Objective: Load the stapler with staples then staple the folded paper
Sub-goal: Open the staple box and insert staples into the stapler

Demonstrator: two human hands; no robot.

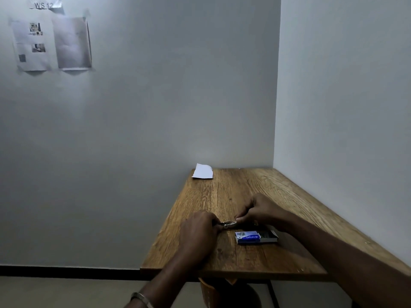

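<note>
Two hands meet on the grained wooden table (222, 196): the left hand (199, 232) grips a small metal stapler (228, 223); the right hand (260, 211) pinches its far end; a blue staple box (255, 237) lies just beside; folded white paper (202, 171) sits at the far corner.

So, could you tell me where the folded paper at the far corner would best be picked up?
Probably by its raised far edge: the folded paper lies at the table's far left corner, that edge lifted, so a pinch from above should catch it.
</note>
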